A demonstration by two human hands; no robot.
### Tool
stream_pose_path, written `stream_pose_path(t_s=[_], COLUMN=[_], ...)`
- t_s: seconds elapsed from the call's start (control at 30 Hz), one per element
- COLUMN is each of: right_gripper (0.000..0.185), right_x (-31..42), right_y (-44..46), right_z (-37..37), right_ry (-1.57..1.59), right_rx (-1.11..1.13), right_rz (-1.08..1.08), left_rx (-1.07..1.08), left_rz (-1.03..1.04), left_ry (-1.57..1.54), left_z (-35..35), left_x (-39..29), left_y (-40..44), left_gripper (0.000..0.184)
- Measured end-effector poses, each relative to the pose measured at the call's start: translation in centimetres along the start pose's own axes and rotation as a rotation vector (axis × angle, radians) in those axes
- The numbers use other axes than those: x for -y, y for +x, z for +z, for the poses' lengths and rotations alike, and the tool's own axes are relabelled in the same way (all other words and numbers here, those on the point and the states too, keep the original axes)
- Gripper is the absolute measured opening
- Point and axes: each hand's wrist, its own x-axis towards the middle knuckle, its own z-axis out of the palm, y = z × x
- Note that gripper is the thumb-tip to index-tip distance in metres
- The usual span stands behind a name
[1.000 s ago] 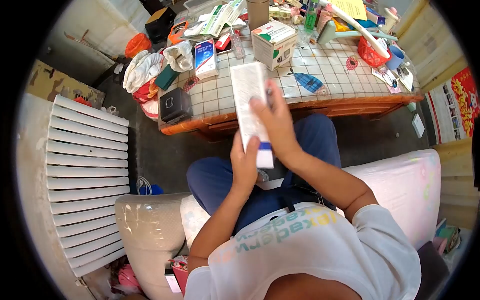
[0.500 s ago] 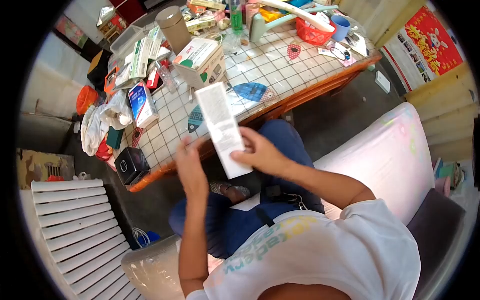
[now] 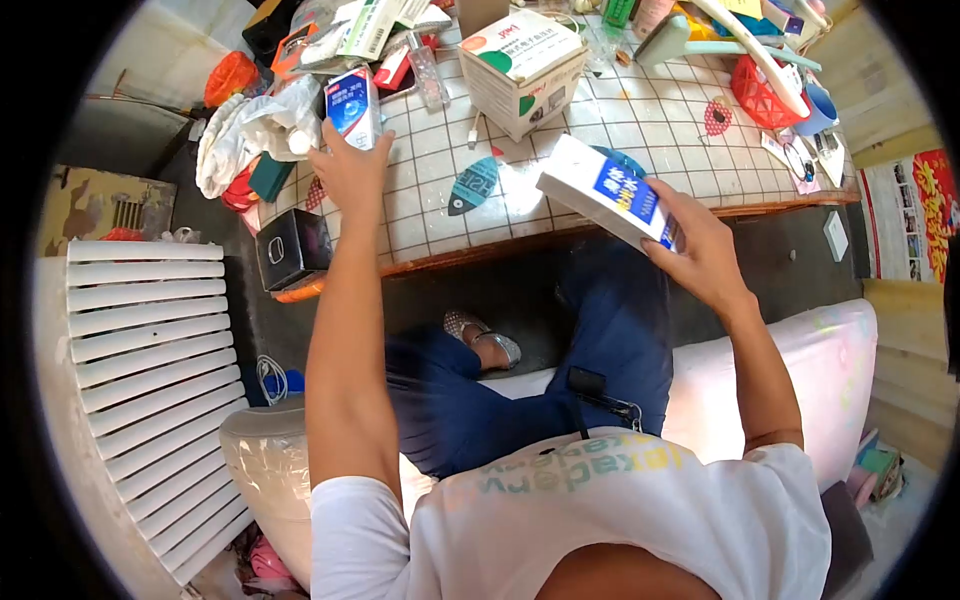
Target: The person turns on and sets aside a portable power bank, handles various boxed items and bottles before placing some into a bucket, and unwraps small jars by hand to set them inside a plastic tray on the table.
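My right hand [image 3: 700,245] grips the near end of a white carton [image 3: 590,185] with a blue label and yellow print, held tilted above the table's front edge. My left hand [image 3: 352,168] reaches over the table's left side, thumb and fingers spread at the near end of a blue-and-white box [image 3: 350,100]. Whether the fingertips touch that box I cannot tell. Between the two hands, further back, stands a larger white-and-green cardboard box [image 3: 525,70]. A black box [image 3: 293,248] sits at the table's left front corner, below my left forearm.
The table [image 3: 420,225] has a checked cover with fish patterns. White plastic bags [image 3: 265,130] crowd its left end. A red basket [image 3: 765,95] and a blue mug [image 3: 818,108] stand at the right. A white slatted rack [image 3: 155,370] is on the left.
My left hand has moved away from the carton toward the blue-and-white box. My right hand has carried the carton right and turned it, showing its blue label. The view has shifted too.
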Motion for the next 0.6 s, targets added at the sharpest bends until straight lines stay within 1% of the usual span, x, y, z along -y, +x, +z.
stream_pose_path(t_s=[0.07,0.1,0.2,0.3,0.4,0.43,0.53,0.57,0.6], right_gripper=[0.058,0.058,0.057,0.057,0.057,0.057,0.054,0.057,0.058], right_x=[0.5,0.6,0.1,-0.5,-1.0,-1.0,-1.9,-1.1,0.1], right_y=[1.0,1.5,2.7,4.3,6.1,6.6,7.2,6.8,6.3], right_z=[-0.2,0.0,0.7,1.7,2.9,3.3,4.9,4.6,4.4], right_ry=[-0.037,-0.068,-0.193,-0.224,-0.198,-0.175,-0.321,-0.382,-0.222], right_rx=[0.093,0.106,0.097,0.137,0.071,0.108,-0.122,-0.164,-0.158], right_rz=[-0.010,-0.032,-0.147,-0.214,-0.291,-0.250,-0.339,-0.379,-0.325], left_rx=[-0.019,-0.050,-0.142,-0.201,-0.146,-0.147,-0.106,-0.115,-0.102], left_rz=[0.013,0.026,0.150,0.222,0.173,0.157,0.114,0.072,0.034], left_ry=[0.018,0.002,-0.050,-0.143,-0.311,-0.318,-0.372,-0.425,-0.529], left_z=[0.5,0.7,0.0,-0.9,-3.3,-3.6,-5.7,-6.2,-7.0], left_x=[0.5,0.7,0.8,1.3,0.6,0.7,0.7,0.5,0.0], left_y=[0.6,0.5,-0.4,-1.8,-3.8,-4.7,-7.7,-9.1,-10.5], left_gripper=[0.084,0.080,0.074,0.067,0.063,0.061,0.061,0.062,0.063])
